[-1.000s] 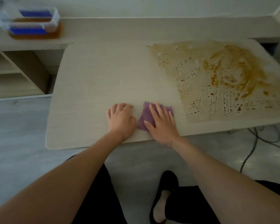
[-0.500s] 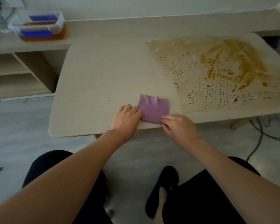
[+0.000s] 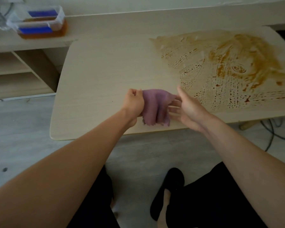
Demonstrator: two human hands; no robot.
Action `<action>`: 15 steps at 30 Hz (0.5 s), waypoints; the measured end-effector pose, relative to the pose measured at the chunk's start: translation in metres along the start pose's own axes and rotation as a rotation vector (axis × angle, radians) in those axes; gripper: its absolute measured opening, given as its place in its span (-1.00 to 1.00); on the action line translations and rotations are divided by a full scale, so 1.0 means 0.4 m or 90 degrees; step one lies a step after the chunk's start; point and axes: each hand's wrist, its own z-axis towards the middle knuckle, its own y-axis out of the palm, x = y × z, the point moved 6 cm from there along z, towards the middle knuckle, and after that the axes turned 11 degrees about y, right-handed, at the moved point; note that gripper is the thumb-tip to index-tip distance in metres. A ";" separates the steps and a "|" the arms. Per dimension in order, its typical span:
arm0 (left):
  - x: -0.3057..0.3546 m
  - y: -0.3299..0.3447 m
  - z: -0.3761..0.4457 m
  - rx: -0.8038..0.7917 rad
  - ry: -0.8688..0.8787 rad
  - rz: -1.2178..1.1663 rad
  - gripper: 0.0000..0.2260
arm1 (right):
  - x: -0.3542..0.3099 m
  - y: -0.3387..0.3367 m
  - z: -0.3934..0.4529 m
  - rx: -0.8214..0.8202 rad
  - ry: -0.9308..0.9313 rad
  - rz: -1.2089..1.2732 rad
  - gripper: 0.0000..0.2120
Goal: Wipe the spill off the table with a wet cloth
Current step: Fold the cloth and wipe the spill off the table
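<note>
Far left, on the shelf unit (image 3: 31, 45) beside the table: a clear lidded container (image 3: 41, 24) with blue clips, amber contents. Not involved.

Table (image 3: 97, 71) — pale wood-grain top, left half bare of any stain.

Left hand (image 3: 133, 104): fingers curled tight round one end of the purple cloth (image 3: 155, 107), gripping it. The cloth appears lifted off the tabletop and hangs bunched in vertical folds, ragged lower edge near the table's front edge. Whether it is wet cannot be told from this view.

Right hand (image 3: 187, 109): fingers straight and spread, palm turned toward the cloth, fingertips just touching or nearly touching its right side. It holds nothing.

Spill (image 3: 229, 69): brown, wide, covering most of the table's right half, smeared thin and speckled at its left margin, thicker and darker toward the far right.

Key relation — the spill lies to the right of both hands and further from the body; its nearest, speckled margin is just beside the right hand, well apart from the left. The spill's long axis runs roughly left to right along the table.

Judgement: step in hand is regathering the cloth; no wiping contact at present. The right hand is nearer the stain, so a handover to it, then strokes rightward along that axis, looks most direct.
</note>
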 end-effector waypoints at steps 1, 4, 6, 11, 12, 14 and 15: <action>-0.003 0.005 0.002 -0.013 -0.022 -0.019 -0.74 | 0.003 0.007 0.004 -0.020 0.009 -0.013 -0.58; -0.007 0.004 0.007 -0.039 -0.054 -0.042 -0.72 | 0.013 -0.003 0.031 0.045 0.011 -0.010 -0.86; -0.013 0.001 0.011 -0.049 -0.070 -0.030 -0.74 | 0.025 -0.017 0.045 0.116 0.018 -0.011 -0.84; -0.040 0.019 0.007 -0.097 -0.106 -0.028 -0.68 | -0.007 -0.043 0.034 0.385 -0.124 -0.227 -0.79; -0.042 0.029 0.003 -0.122 -0.114 -0.041 -0.62 | -0.017 -0.030 0.021 0.427 -0.170 -0.293 -0.80; -0.046 0.045 -0.008 -0.162 -0.139 -0.082 -0.45 | -0.026 0.019 -0.002 0.451 -0.263 -0.391 -0.80; -0.047 0.050 -0.012 -0.177 -0.149 -0.102 -0.38 | -0.024 0.048 -0.009 0.424 -0.296 -0.427 -0.78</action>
